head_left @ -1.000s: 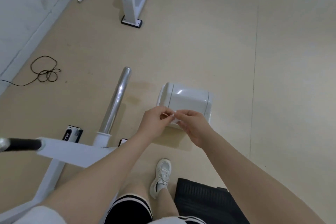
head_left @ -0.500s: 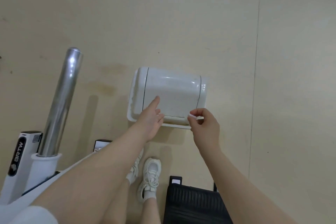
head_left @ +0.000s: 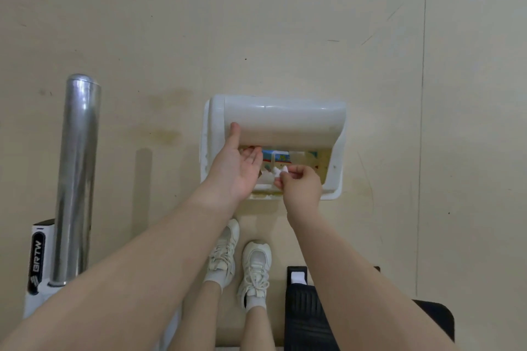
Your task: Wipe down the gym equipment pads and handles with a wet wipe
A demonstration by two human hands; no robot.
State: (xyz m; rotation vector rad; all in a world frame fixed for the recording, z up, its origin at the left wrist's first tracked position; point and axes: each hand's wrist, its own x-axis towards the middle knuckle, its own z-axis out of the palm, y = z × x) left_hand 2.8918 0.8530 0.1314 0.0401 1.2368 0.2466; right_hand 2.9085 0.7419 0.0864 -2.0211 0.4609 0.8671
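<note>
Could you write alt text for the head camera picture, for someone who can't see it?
Seen from above, a person's left hand holds up the swing lid of a white floor bin while the right hand pinches a crumpled white wipe over the opening. White sneakers stand below, with a chrome bar at left.

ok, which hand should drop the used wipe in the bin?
Right hand: it already pinches the wipe over the bin's opening. The left hand is busy holding the lid up.
</note>
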